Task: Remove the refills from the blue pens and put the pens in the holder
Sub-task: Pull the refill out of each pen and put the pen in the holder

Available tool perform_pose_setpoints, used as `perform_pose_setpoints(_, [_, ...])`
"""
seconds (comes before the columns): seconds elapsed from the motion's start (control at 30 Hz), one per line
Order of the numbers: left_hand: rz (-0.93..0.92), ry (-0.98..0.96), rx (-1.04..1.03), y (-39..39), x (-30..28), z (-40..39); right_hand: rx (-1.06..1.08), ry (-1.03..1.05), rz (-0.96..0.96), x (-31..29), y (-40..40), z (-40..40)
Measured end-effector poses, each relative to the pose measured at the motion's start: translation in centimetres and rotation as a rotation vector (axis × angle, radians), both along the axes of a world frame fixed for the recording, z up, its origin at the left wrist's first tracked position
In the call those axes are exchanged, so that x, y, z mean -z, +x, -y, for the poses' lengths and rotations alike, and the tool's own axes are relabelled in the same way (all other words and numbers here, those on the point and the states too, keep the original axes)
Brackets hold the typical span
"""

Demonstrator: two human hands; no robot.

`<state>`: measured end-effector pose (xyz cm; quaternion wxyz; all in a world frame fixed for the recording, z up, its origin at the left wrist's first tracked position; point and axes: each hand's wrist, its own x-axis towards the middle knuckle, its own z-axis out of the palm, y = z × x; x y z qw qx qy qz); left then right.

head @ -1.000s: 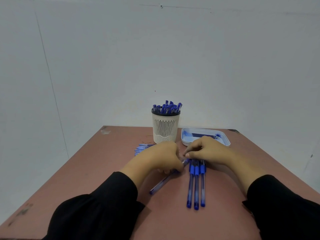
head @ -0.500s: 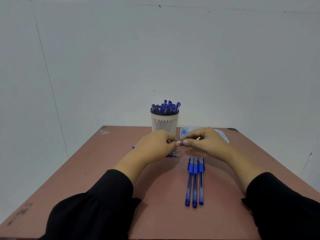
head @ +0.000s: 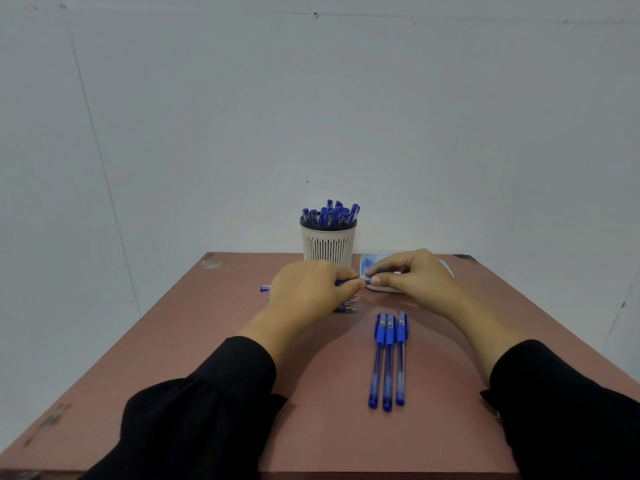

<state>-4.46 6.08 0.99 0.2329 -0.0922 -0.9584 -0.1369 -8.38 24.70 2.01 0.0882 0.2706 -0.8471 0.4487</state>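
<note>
My left hand [head: 311, 289] and my right hand [head: 412, 277] meet above the table, both pinching one blue pen [head: 349, 281] held level between them; its far end [head: 265, 288] pokes out left of my left hand. Three blue pens [head: 388, 358] lie side by side on the table in front of my right hand. A cream slotted holder [head: 328, 245] at the back is full of several blue pens [head: 330, 213]. A small pile of thin refills [head: 346, 306] shows under my left hand, mostly hidden.
A light blue tray [head: 372, 265] sits right of the holder, largely covered by my right hand. The reddish-brown table [head: 214, 341] ends at a white wall behind and drops off at its left and right edges. Black sleeves cover both forearms.
Both hands rose from the table with one pen taken from the group of pens, and now hold it between them in front of the holder. Three pens stay on the table.
</note>
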Motion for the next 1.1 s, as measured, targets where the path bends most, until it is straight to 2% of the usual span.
perform_pose_setpoints(0.17, [0.074,0.000,-0.031,-0.6,0.2,0.7,0.061,0.068,-0.008,0.4,-0.5,-0.3])
perform_pose_setpoints(0.33, [0.077,0.122,-0.146,-1.3,0.4,1.8,0.287,0.414,-0.125,1.6,-2.0,-1.1])
perform_pose_setpoints(0.47, [0.055,0.171,-0.151,-1.5,0.6,1.7,0.323,0.634,-0.192,1.6,-2.2,-0.9])
perform_pose_setpoints(0.57, [0.080,0.220,-0.099,-1.6,0.7,1.6,0.345,0.690,-0.215,1.6,-2.4,-1.0])
perform_pose_setpoints(0.67, [0.086,0.240,-0.026,-1.7,0.9,1.5,0.345,0.485,-0.173,1.5,-2.3,-1.0])
perform_pose_setpoints(0.8, [0.019,0.199,0.084,-1.5,1.1,1.0,0.171,0.104,-0.014,1.1,-0.9,0.5])
perform_pose_setpoints(0.93, [-0.068,0.158,0.198,-1.5,1.1,0.5,0.060,0.063,0.102,1.2,-0.3,1.5])
perform_pose_setpoints(1.1, [-0.082,0.150,0.177,-1.3,1.1,0.4,-0.030,-0.113,0.138,1.0,-0.1,1.4])
